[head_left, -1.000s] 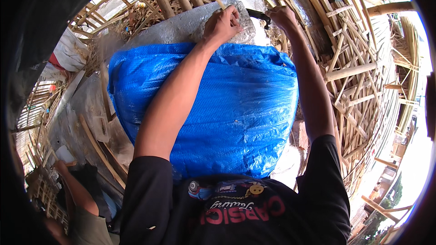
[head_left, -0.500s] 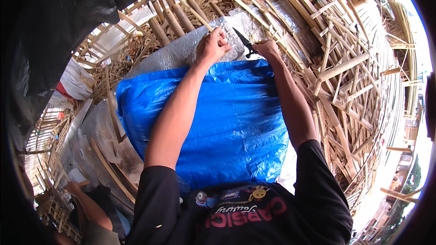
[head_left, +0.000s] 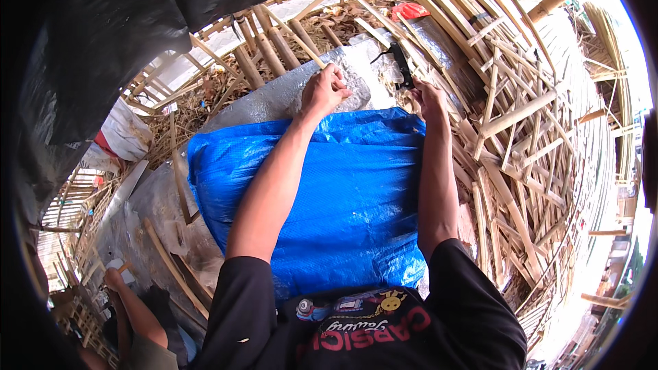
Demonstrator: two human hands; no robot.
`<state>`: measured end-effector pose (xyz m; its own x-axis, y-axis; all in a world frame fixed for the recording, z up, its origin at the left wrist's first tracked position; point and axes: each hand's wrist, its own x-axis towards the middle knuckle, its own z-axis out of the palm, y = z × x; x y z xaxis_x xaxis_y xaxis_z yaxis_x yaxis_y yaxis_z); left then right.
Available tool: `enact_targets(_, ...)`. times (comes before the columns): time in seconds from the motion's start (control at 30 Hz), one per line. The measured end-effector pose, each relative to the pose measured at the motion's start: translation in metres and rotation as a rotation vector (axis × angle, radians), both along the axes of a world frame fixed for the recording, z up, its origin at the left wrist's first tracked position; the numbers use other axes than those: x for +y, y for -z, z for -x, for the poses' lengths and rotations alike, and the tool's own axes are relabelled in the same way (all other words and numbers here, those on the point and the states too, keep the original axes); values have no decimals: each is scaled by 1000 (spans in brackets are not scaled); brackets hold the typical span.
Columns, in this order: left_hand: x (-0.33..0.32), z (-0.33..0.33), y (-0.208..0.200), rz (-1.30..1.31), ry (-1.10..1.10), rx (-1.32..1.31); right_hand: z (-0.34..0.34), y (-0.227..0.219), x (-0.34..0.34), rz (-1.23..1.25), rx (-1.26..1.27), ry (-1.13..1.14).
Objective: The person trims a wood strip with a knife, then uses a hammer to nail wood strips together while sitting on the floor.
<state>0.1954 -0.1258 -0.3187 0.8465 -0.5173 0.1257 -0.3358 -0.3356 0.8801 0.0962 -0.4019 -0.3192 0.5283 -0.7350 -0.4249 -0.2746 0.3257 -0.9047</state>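
Note:
My left hand [head_left: 323,92] is closed on a thin bamboo strip [head_left: 301,44], which runs up and away to the left. My right hand [head_left: 432,99] grips a black-bladed knife [head_left: 400,65] held off to the right, its blade pointing away from me and apart from the strip. Between and beyond the hands lies a rough grey block [head_left: 353,85]. Under both forearms a blue plastic sheet [head_left: 343,205] covers my lap.
Split bamboo pieces [head_left: 521,123] lie heaped on the right. Bamboo poles [head_left: 264,55] stand beyond a grey sheet [head_left: 240,103]. Black sheeting [head_left: 110,27] hangs at upper left. Another person's arm [head_left: 140,308] shows at lower left.
My right hand has swung the knife to the right, away from my left hand, and the blade has turned. My left hand keeps hold of the bamboo strip, slightly lower in view.

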Motion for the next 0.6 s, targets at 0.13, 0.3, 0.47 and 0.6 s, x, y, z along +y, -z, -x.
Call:
enact_targets(0.13,6,-5,4,35,12,30,5,-19,13,386,38,-85)
enact_targets(0.3,3,-6,9,92,22,26,18,-53,45,823,320,-241)
enact_targets(0.47,-3,-1,6,44,21,17,4,3,29,936,506,-539)
enact_targets(0.6,0,0,4,14,22,6,5,3,29,808,461,-463)
